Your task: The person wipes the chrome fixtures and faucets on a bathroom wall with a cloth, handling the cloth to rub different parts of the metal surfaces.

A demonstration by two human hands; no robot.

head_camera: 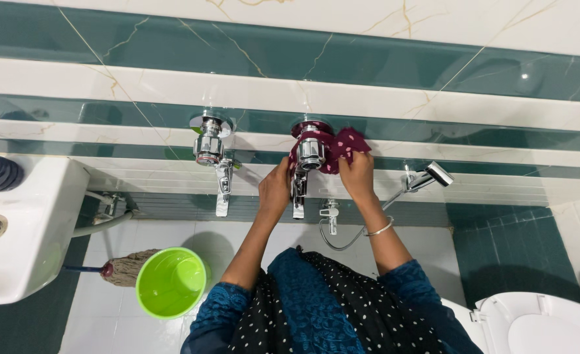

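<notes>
Bright, even bathroom light; sharp picture with wide-lens bending at the edges

Glare spots sit on the glossy wall tiles point(525, 78) up and right of the two hands, and on the chrome tap point(309, 154) between the left hand point(275, 190) and right hand point(357, 174). Soft shadows fall below the hands on the floor and beside the green bucket point(170, 282). Tile bands curve toward the frame edges. Nothing is noticeably blurred.
</notes>
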